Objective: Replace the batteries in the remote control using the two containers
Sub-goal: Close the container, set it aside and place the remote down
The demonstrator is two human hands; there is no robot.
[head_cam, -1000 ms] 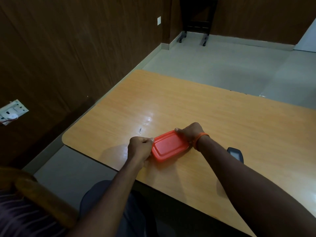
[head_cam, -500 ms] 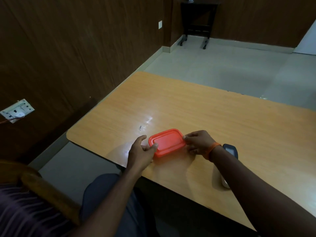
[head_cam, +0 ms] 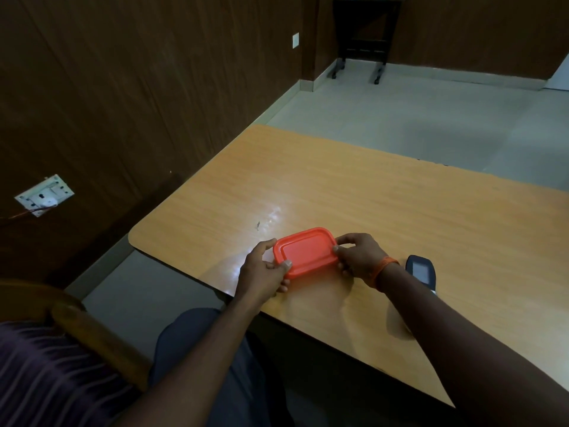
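A small container with an orange-red lid [head_cam: 304, 251] sits near the front edge of the wooden table [head_cam: 369, 204]. My left hand [head_cam: 264, 269] grips its left end, thumb on the lid's near corner. My right hand [head_cam: 358, 258] holds its right end, fingers curled over the rim. The lid is on. A dark remote control [head_cam: 420, 269] with a grey screen lies on the table just right of my right wrist, partly hidden by my forearm. Only one container is in view.
A wooden chair arm [head_cam: 92, 331] is at my lower left. A wall socket [head_cam: 44, 195] sits on the dark panelled wall to the left. A black stand [head_cam: 363, 41] is on the floor far behind the table.
Both hands have closed onto the ends of the container, which has turned slightly. More of the remote shows beside my right wrist.
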